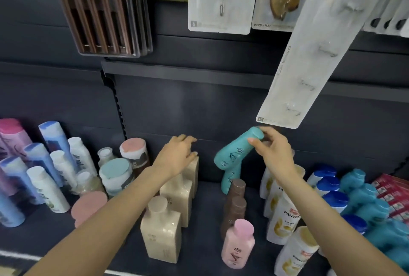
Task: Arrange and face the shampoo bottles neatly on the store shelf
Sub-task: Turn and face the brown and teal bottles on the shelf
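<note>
My right hand (274,154) grips the cap end of a teal shampoo bottle (234,150), which is lifted and tilted over a second teal bottle (229,178) standing at the back of the dark shelf (203,231). My left hand (177,156) rests on top of the rearmost beige square bottle (193,171), its fingers curled over it. Two more beige bottles (161,229) stand in a row in front of it. Two brown bottles (235,200) and a pink bottle (239,244) line up in front of the teal one.
White and gold Pantene bottles (281,218) stand right of the brown row, then blue-capped white bottles (332,189) and teal bottles (365,200). Jars with teal and pink lids (116,174) and white, blue and pink bottles (44,165) fill the left. Hanging packs (298,65) dangle overhead.
</note>
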